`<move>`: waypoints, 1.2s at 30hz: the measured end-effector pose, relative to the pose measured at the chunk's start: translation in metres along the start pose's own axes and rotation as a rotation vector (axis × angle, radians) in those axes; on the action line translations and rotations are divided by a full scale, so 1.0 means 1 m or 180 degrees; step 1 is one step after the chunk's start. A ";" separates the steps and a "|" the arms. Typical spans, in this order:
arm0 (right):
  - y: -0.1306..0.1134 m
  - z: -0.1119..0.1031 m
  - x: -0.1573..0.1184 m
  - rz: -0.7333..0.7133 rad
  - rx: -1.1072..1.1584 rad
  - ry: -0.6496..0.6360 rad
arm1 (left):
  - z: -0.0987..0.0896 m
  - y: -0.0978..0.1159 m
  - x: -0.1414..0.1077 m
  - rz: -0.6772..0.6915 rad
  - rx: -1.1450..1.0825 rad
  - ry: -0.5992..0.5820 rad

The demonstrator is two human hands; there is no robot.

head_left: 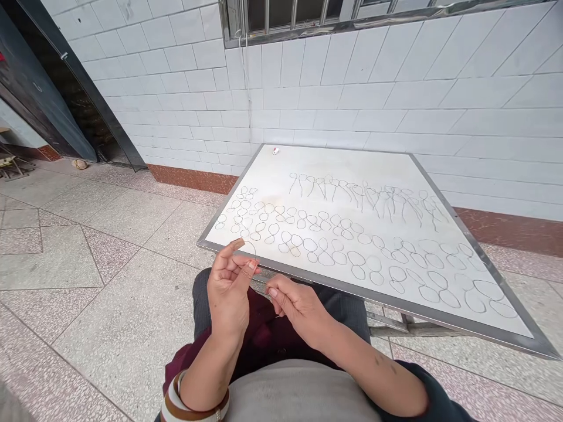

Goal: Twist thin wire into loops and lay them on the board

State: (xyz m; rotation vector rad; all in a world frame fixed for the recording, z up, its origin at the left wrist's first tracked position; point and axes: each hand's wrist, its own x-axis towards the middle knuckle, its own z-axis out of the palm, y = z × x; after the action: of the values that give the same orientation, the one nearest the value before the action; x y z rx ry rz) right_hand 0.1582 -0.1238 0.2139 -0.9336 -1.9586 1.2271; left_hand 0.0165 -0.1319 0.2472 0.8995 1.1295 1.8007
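Observation:
My left hand (231,287) pinches a thin wire loop (254,247) between thumb and fingers, with the index finger raised behind the curve. Close beside it, my right hand (294,302) is closed, thumb pressed against the curled fingers; what it grips is too small to make out. Both hands are above my lap, at the near edge of a white-topped table (281,161). Many thin wire rings (356,258) lie across the front part of the tabletop, some overlapping. Behind them is a row of wire loops with long tails (334,181).
The table has a grey metal rim (373,298). A small white-and-red item (275,151) sits at its far left corner. Beyond stands a white tiled wall (185,76) with a barred window (299,14). At the left is a dark doorway (65,88) over a stone-tiled floor (109,281).

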 end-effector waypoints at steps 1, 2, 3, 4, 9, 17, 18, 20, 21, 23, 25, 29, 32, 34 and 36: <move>0.000 0.000 -0.001 -0.0004 -0.0090 0.0029 | 0.001 0.000 0.000 0.0068 -0.0051 0.0108; 0.000 0.001 -0.001 -0.0011 -0.0200 0.0055 | 0.002 0.000 0.000 0.0122 -0.0094 0.0198; 0.000 0.002 -0.001 -0.0029 -0.0339 0.0078 | 0.004 -0.001 0.000 0.0162 -0.0128 0.0262; 0.001 0.002 0.000 -0.0066 -0.0515 0.0118 | 0.005 -0.001 0.000 0.0190 -0.0151 0.0302; -0.002 0.006 0.014 -0.0471 -0.1646 0.0731 | 0.014 -0.003 -0.002 0.0175 -0.0166 0.0368; -0.008 0.012 0.032 -0.0762 -0.2365 0.1226 | 0.023 -0.008 -0.003 0.0098 -0.0196 0.0403; -0.008 0.013 0.032 -0.0781 -0.2355 0.1234 | 0.024 -0.008 -0.002 0.0113 -0.0179 0.0421; -0.006 0.013 0.033 -0.0812 -0.2296 0.1228 | 0.025 -0.010 -0.001 0.0133 -0.0122 0.0466; -0.005 0.014 0.033 -0.0820 -0.2254 0.1218 | 0.026 -0.010 0.000 0.0141 -0.0091 0.0489; -0.004 0.014 0.035 -0.0803 -0.2158 0.1195 | 0.028 -0.012 0.002 0.0161 -0.0055 0.0532; -0.002 0.014 0.037 -0.0764 -0.2060 0.1214 | 0.030 -0.012 0.003 0.0170 -0.0049 0.0568; 0.000 0.014 0.040 -0.0704 -0.1767 0.1334 | 0.034 -0.012 0.004 0.0152 -0.0009 0.0599; 0.001 0.014 0.040 -0.0666 -0.1587 0.1276 | 0.035 -0.011 0.004 0.0137 -0.0041 0.0567; 0.000 0.014 0.040 -0.0652 -0.1527 0.1223 | 0.036 -0.011 0.004 0.0148 -0.0051 0.0550; 0.000 0.014 0.040 -0.0597 -0.1467 0.1232 | 0.037 -0.010 0.004 0.0177 -0.0024 0.0542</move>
State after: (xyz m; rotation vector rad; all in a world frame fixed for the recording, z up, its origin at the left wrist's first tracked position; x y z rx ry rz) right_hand 0.1255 -0.0977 0.2146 -1.0836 -1.9811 0.4485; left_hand 0.0497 -0.1129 0.2508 0.7920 1.2131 1.9555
